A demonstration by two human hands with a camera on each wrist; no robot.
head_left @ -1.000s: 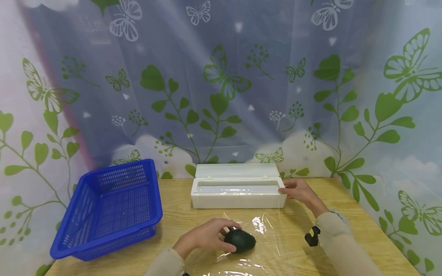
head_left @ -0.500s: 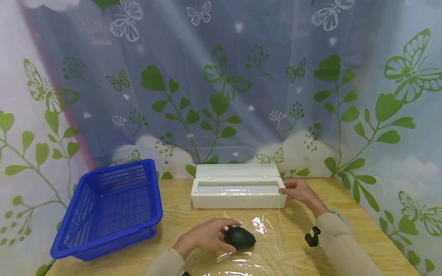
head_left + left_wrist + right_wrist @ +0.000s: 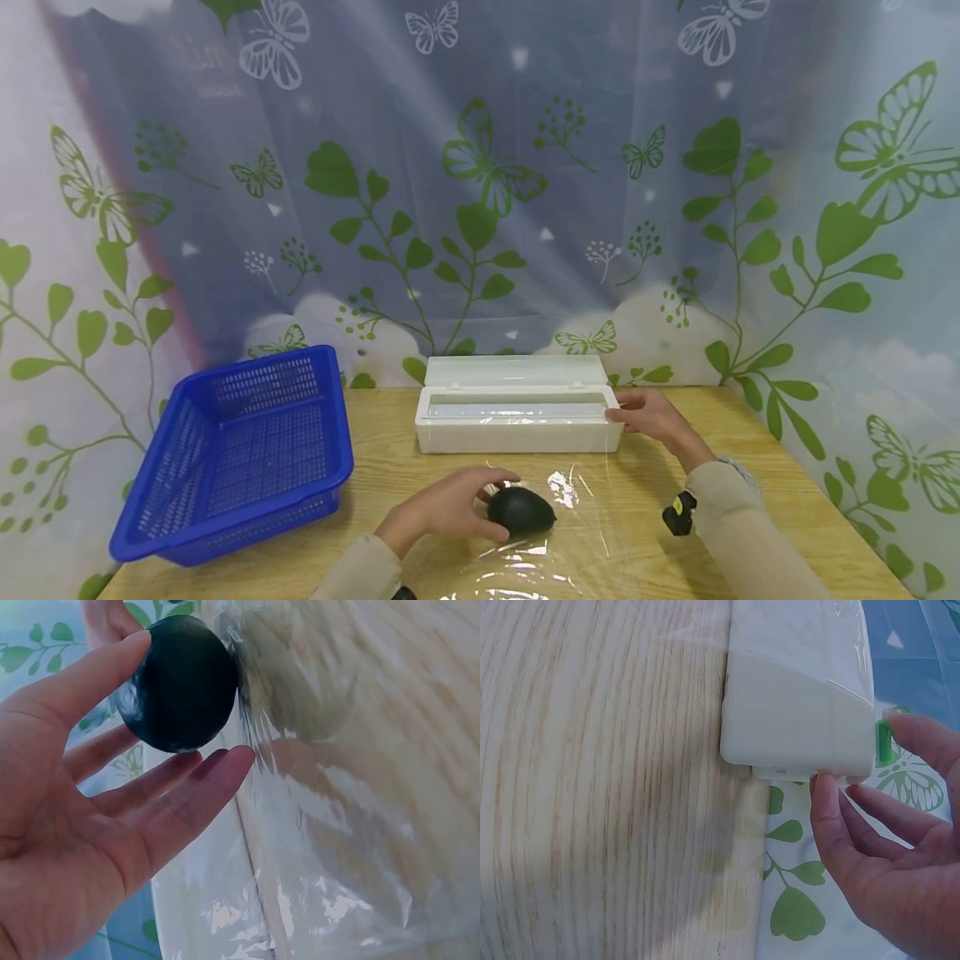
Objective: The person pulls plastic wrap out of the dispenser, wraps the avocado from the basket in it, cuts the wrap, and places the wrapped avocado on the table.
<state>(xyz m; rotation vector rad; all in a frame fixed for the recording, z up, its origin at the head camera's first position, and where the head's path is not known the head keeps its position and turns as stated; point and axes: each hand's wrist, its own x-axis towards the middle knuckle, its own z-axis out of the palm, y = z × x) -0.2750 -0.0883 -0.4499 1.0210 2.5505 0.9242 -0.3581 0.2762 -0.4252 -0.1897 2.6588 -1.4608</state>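
A dark green avocado [image 3: 520, 512] lies on clear cling film [image 3: 566, 550] spread over the table. My left hand [image 3: 450, 508] is around its left end, thumb on the near side and forefinger over the far side. In the left wrist view the thumb tip is at the avocado [image 3: 184, 682], and the other fingers are loosely spread below and behind it. A long white cling film dispenser [image 3: 517, 437] stands farther back, lid raised, film drawn out towards me. My right hand [image 3: 656, 417] holds its right end; the right wrist view shows fingertips at the end of the dispenser [image 3: 799, 690].
A blue plastic basket [image 3: 225, 533] with perforated sides stands at the left of the wooden table [image 3: 382, 417]. Behind the table hangs a curtain [image 3: 405, 275] printed with leaves and butterflies.
My left hand has shifted very slightly, its fingers a little looser about the avocado. The right hand and the dispenser have stayed in place.
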